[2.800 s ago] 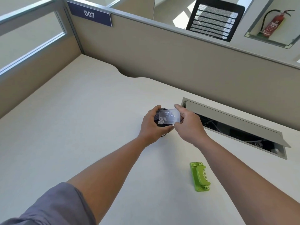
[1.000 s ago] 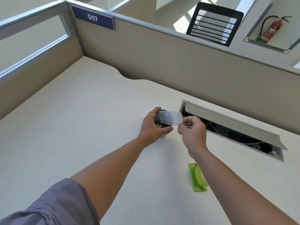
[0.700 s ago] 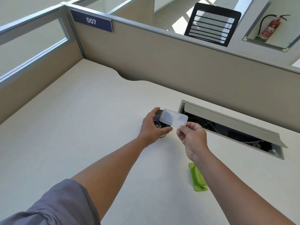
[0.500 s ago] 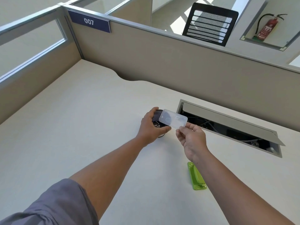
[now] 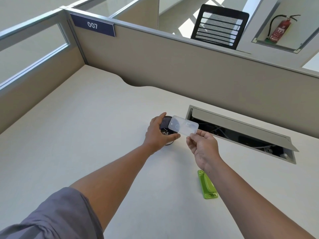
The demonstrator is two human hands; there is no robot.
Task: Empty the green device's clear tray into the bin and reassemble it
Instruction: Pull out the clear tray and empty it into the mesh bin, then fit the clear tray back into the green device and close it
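Our left hand [image 5: 156, 133] wraps around the small round black mesh bin [image 5: 166, 122] to steady it on the pale worktop [image 5: 86, 135], while our right hand [image 5: 202, 145] pinches one end of the clear rectangular plastic tray [image 5: 183, 127] just above the bin's mouth, probably so its contents drop inside. White specks lie in the bin; the tray looks nearly empty. The flat green plastic device [image 5: 206, 186] lies on the worktop under our right wrist, awaiting its tray.

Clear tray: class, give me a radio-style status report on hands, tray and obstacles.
Left hand gripping the small black mesh bin. Right hand pinching the clear tray above the bin. Green device lies apart on the desk. Nothing in the way.
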